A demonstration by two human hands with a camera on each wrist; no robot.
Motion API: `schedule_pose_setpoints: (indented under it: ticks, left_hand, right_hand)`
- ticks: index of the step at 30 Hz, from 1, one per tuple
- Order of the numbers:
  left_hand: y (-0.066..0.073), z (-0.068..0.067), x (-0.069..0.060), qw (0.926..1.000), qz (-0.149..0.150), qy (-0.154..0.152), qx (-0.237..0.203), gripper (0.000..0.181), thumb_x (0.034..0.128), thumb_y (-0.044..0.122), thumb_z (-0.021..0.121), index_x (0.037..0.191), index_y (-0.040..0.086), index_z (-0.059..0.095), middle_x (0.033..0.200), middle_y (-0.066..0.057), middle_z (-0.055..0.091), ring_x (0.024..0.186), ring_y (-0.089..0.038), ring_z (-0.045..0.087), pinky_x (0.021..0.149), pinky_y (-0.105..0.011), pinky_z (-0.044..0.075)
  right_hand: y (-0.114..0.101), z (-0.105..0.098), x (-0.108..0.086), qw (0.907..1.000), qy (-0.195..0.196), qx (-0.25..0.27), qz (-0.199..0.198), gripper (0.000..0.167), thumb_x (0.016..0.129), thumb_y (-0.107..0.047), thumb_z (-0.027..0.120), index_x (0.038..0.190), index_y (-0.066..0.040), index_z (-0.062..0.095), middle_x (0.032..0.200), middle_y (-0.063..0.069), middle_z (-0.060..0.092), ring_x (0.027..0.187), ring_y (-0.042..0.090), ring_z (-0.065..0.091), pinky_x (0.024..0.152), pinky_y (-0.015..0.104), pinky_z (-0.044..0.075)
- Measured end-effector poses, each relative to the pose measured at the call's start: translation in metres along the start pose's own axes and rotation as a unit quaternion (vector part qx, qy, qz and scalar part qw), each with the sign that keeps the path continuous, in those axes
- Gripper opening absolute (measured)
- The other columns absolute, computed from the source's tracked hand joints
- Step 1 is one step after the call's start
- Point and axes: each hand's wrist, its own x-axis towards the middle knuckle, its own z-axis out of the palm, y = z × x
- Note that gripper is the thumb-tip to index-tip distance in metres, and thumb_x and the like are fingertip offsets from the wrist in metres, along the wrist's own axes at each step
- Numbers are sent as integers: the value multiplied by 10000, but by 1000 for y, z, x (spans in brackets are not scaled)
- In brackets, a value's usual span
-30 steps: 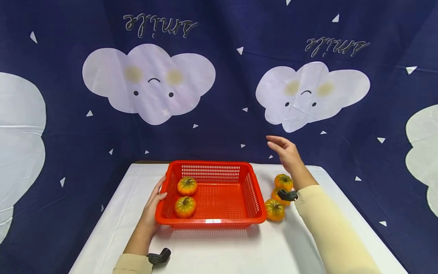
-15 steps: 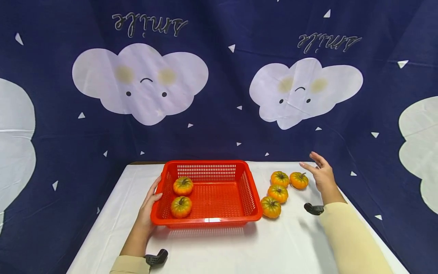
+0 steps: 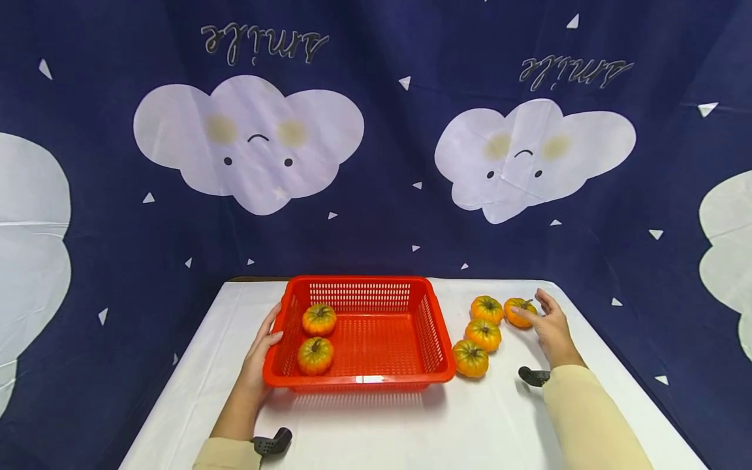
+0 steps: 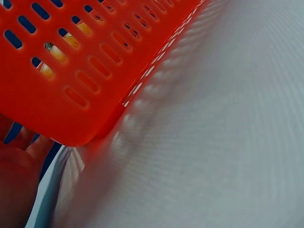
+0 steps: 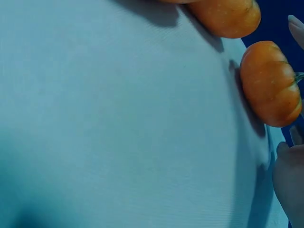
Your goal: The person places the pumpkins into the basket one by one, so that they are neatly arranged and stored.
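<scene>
On the left end of a red plastic basket (image 3: 367, 378), my left hand (image 3: 256, 359) holds the side, thumb at the rim and fingers along the outer wall. Two small orange-green pumpkins, a rear one (image 3: 319, 320) and a front one (image 3: 315, 356), sit inside at the left. At the table's far right, my right hand (image 3: 552, 329) is over a small pumpkin (image 3: 517, 312), thumb in front and fingers behind it. The right wrist view shows a gap between this pumpkin (image 5: 270, 85) and the visible fingers (image 5: 297, 31).
Right of the basket, three more pumpkins stand in a slanting row: the back one (image 3: 486, 309), the middle one (image 3: 484, 335) and the front one (image 3: 470, 358), close to the basket's corner. A white cloth covers the table (image 3: 376, 437). Behind hangs a dark blue curtain (image 3: 388, 228) with clouds.
My right hand has swung right from above the pumpkin row, then come down over the rightmost pumpkin. The left hand and the basket hold their places.
</scene>
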Motion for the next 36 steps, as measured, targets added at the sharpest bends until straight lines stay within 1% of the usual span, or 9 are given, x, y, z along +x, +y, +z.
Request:
schedule_pose_setpoints:
  ticks: [7,11,15,19,22,28,31,34,36]
  left_hand:
    - [-1,4,3,10000,-77,8,-23,676,1063,96,355,1697,281,209,1735,-41,138,1551,-362,196,1167,-541,319]
    - [-2,4,2,9999,-109,117,9,676,1057,103,362,1693,291,229,1731,-26,157,1549,-347,211,1163,-526,335]
    - [-5,4,0,9997,-159,156,-15,677,1055,106,366,1692,296,233,1728,-9,169,1548,-334,216,1170,-532,326]
    - [-7,4,0,9997,-190,156,37,678,1057,111,369,1694,298,228,1728,7,167,1549,-321,214,1170,-533,331]
    - [-8,4,0,9996,-190,190,58,678,1056,113,373,1693,295,231,1727,10,169,1547,-319,217,1162,-516,350]
    - [-5,2,0,9998,-175,126,45,679,1056,113,367,1695,295,222,1728,5,160,1548,-320,203,1178,-527,321]
    - [-2,1,0,9999,-124,106,31,677,1059,102,359,1696,284,219,1731,-6,150,1552,-330,190,1188,-536,296]
    - [1,1,0,9999,-115,106,49,673,1065,98,355,1697,285,217,1735,-12,142,1556,-335,184,1181,-527,309]
    - [3,0,0,9998,-128,147,84,672,1064,103,360,1694,295,227,1735,-7,148,1555,-336,190,1173,-523,323]
  right_hand:
    - [3,-3,-1,9990,5,-222,376,1114,833,-258,925,1696,-164,226,1740,90,141,1580,297,112,1246,453,162]
    - [5,-2,0,9988,14,-256,416,1099,831,-286,926,1688,-147,253,1729,111,185,1569,302,174,1241,447,193]
    - [4,-1,0,9984,-25,-302,485,1039,841,-260,918,1670,-122,308,1703,128,264,1538,322,255,1237,454,229]
    - [3,-1,-2,9980,-44,-369,509,936,877,-202,887,1645,-91,364,1682,132,312,1527,334,277,1231,466,248]
    - [2,-2,-3,9978,-50,-431,501,891,894,-204,870,1632,-74,386,1679,140,313,1534,343,265,1228,479,248]
    - [1,-3,-1,9978,-52,-467,470,908,896,-271,869,1637,-83,379,1683,126,309,1543,319,250,1232,454,236]
    - [-3,-1,1,9985,-89,-388,377,905,899,-246,868,1637,-73,374,1677,119,326,1541,301,263,1232,428,239]
    - [-7,1,2,9991,-87,-295,303,897,897,-228,869,1631,-61,382,1667,117,348,1535,288,284,1227,397,252]
    - [-10,4,3,9993,-115,-275,236,902,891,-242,875,1626,-52,387,1661,123,359,1529,287,298,1222,383,264]
